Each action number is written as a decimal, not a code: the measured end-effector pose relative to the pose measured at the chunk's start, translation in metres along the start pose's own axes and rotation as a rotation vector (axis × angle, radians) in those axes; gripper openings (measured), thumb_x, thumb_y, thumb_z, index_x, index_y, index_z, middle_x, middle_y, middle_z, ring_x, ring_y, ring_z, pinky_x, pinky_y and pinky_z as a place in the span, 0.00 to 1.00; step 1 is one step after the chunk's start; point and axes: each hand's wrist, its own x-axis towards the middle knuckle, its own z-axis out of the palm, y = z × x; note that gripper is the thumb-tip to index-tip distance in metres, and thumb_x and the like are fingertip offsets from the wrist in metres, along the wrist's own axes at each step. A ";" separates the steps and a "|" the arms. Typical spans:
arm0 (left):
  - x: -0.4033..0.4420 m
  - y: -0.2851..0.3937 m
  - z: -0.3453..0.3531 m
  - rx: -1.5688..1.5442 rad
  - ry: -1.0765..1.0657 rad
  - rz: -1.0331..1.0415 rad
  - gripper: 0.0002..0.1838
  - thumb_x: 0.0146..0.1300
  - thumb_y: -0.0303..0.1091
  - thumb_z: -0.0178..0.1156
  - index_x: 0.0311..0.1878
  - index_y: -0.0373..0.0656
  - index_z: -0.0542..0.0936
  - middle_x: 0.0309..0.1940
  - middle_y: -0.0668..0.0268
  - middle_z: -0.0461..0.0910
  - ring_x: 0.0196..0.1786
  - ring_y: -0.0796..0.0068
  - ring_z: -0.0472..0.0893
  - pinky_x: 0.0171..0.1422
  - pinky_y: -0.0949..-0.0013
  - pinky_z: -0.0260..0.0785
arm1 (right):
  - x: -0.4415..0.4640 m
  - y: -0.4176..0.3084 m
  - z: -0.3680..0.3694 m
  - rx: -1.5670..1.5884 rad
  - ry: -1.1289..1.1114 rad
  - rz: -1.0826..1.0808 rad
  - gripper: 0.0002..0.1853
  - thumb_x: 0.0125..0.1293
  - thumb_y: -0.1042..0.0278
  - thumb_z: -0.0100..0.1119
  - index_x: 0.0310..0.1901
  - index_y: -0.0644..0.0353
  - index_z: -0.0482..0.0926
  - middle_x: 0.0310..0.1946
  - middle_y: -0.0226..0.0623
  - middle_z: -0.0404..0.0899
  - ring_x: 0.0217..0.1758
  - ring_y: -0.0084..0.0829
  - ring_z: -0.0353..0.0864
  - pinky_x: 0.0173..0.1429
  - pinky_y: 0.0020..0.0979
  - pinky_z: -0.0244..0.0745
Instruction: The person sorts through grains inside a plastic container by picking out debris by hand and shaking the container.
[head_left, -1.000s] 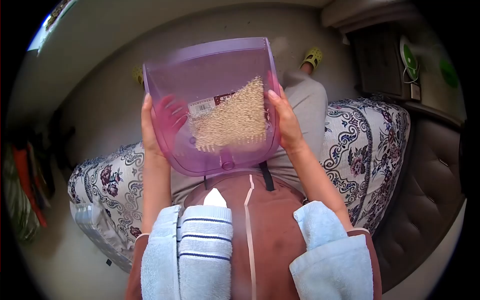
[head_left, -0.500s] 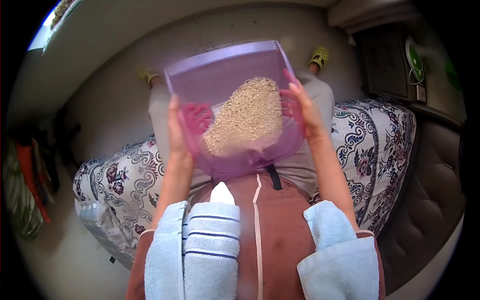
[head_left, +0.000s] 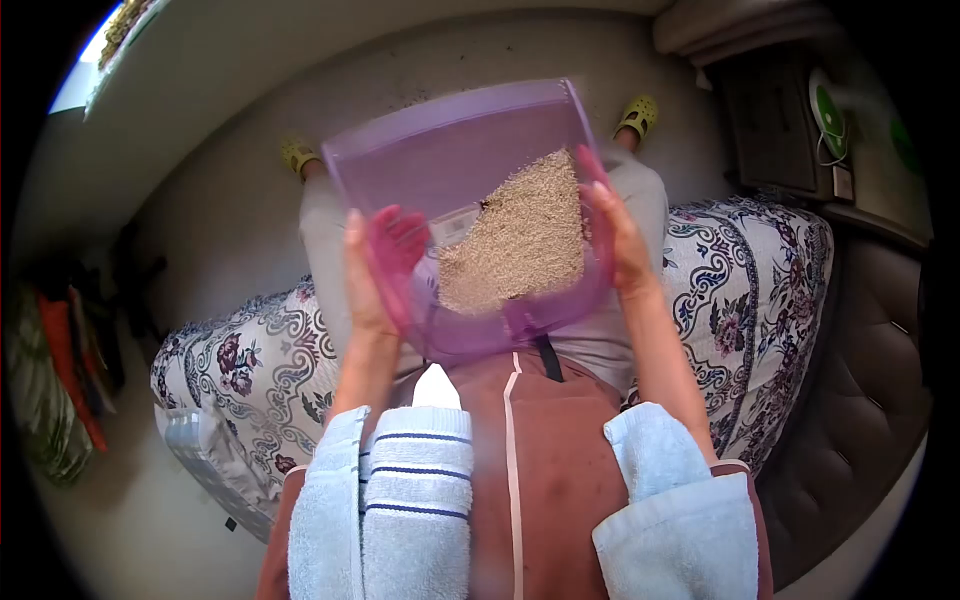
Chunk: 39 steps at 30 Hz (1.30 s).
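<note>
A translucent purple plastic tub (head_left: 420,140) is held over my lap between both hands. Pale tan grain (head_left: 525,235) lies heaped toward its right side, and part of a whitish label shows on the bottom at the heap's left. My left hand (head_left: 372,275) grips the left wall, its fingers showing pink through the plastic. On the opposite wall, my right hand (head_left: 622,240) is closed around the side, thumb up near the rim. The tub sits slightly slanted, its far right corner higher in view than the far left.
A light blue towel (head_left: 420,500) hangs over my brown top. Under me is a bed with a patterned cover (head_left: 740,290), beside a dark padded headboard (head_left: 850,400). A dark nightstand (head_left: 770,130) with a green-and-white object stands at right. Dark specks dot the floor (head_left: 470,60).
The tub has shifted slightly and tilted, its far right corner moving right. The grain has slid to the right, uncovering more of the bottom and the label at left. Both hands keep their hold.
</note>
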 end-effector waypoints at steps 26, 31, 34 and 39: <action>0.006 0.017 -0.033 -0.094 -0.051 -0.074 0.35 0.63 0.65 0.50 0.54 0.40 0.72 0.48 0.50 0.77 0.46 0.59 0.79 0.51 0.61 0.74 | 0.007 0.006 0.026 -0.020 -0.002 0.057 0.33 0.71 0.53 0.49 0.72 0.59 0.55 0.69 0.41 0.62 0.70 0.31 0.61 0.73 0.31 0.54; -0.033 -0.007 0.030 0.088 0.095 0.038 0.35 0.63 0.65 0.50 0.56 0.40 0.70 0.46 0.53 0.76 0.47 0.62 0.76 0.54 0.64 0.70 | 0.004 0.007 -0.040 0.120 -0.060 0.185 0.31 0.71 0.52 0.45 0.73 0.49 0.56 0.62 0.42 0.68 0.62 0.28 0.69 0.66 0.29 0.64; -0.023 0.006 -0.013 0.005 0.053 0.003 0.36 0.64 0.65 0.49 0.56 0.39 0.69 0.47 0.52 0.76 0.47 0.61 0.76 0.55 0.63 0.70 | 0.004 0.014 0.008 -0.014 -0.011 0.047 0.30 0.71 0.53 0.46 0.72 0.53 0.58 0.68 0.39 0.63 0.65 0.30 0.66 0.71 0.26 0.55; 0.000 0.026 -0.052 -0.145 -0.040 -0.107 0.36 0.64 0.65 0.49 0.56 0.38 0.69 0.48 0.51 0.75 0.48 0.60 0.76 0.55 0.62 0.70 | 0.001 0.007 0.045 -0.052 -0.011 0.055 0.31 0.71 0.53 0.48 0.72 0.57 0.58 0.63 0.37 0.67 0.63 0.27 0.68 0.68 0.27 0.60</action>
